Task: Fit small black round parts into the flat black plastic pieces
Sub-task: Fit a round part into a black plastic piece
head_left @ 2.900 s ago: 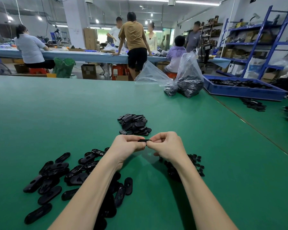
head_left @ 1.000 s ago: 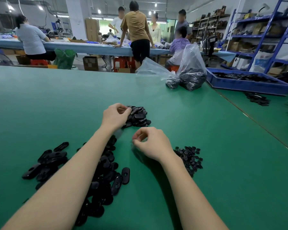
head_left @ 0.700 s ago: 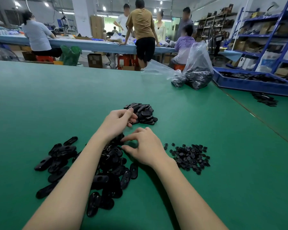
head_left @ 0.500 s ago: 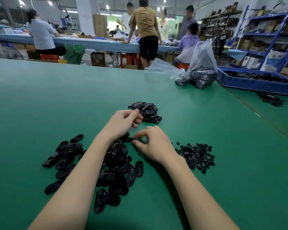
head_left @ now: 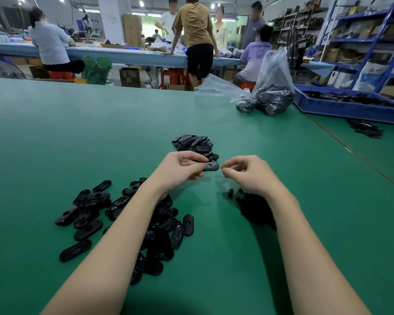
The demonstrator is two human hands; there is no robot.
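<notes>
My left hand point(head_left: 180, 170) pinches one end of a flat black oval piece point(head_left: 211, 166) and holds it level above the green table point(head_left: 77, 133). My right hand point(head_left: 248, 176) hovers just right of the piece, apart from it, its fingers curled and thumb and forefinger tips close together; no part shows between them. A heap of small black round parts point(head_left: 253, 206) lies under my right wrist. Loose flat pieces point(head_left: 89, 208) are spread at the lower left, partly hidden by my left forearm. A second, tighter pile of flat pieces point(head_left: 195, 144) sits just beyond my hands.
Two clear plastic bags of black parts point(head_left: 273, 98) stand at the far right of the table. A blue tray point(head_left: 350, 108) of black pieces lies beyond them, with a few loose pieces point(head_left: 364, 130) in front of it. Several people work at a long table in the background.
Both hands have lifted from the left heap. The flat piece that my right hand pinched there is now in my left hand, and my right hand has drawn away to the right.
</notes>
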